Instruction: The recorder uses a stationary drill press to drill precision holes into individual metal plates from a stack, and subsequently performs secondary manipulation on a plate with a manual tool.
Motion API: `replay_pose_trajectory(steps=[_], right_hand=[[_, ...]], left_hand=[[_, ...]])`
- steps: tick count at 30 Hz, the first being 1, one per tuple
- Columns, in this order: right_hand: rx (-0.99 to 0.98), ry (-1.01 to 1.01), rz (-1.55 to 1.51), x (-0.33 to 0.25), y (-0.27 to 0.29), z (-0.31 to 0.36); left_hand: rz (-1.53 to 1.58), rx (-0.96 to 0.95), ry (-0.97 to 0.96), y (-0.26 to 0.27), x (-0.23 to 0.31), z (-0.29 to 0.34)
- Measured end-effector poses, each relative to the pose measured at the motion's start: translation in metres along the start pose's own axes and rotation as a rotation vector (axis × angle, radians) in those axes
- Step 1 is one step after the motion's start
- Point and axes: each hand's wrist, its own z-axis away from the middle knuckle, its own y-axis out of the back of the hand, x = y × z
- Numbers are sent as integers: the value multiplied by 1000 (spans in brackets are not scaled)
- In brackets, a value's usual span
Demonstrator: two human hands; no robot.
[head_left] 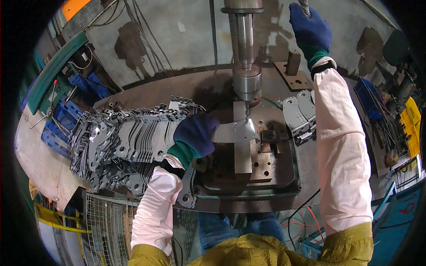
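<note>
Firmly, a metal plate point(234, 131) is pinned flat under the drill bit point(247, 113) by the left hand point(197, 133), so it cannot spin; the right hand point(310, 29) is apparently closed around the feed lever point(305, 6).

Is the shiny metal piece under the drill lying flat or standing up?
Lying flat. The metal piece rests on the drill's table, held down by the left hand, with the drill bit pointing down at it.

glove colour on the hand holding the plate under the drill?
Dark blue with a green cuff, on the left hand; head view.
</note>
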Motion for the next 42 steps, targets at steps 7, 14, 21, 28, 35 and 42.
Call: replay_pose_trajectory(steps=[7, 14, 21, 28, 35, 42], right_hand=[[28, 25, 15, 2, -5, -2], [55, 14, 52, 5, -9, -4], [28, -23, 39, 0, -7, -3], [20, -4, -27, 4, -8, 0], [34, 0, 19, 1, -5, -2], [53, 41, 12, -2, -6, -2]], left_hand=[[-37, 77, -34, -18, -10, 4], [-55, 128, -72, -10, -4, 7], [-31, 13, -15, -5, -2, 3], [-3, -61, 15, 0, 0, 2], [-49, 33, -27, -2, 1, 6], [-5, 109, -14, -6, -1, 10]])
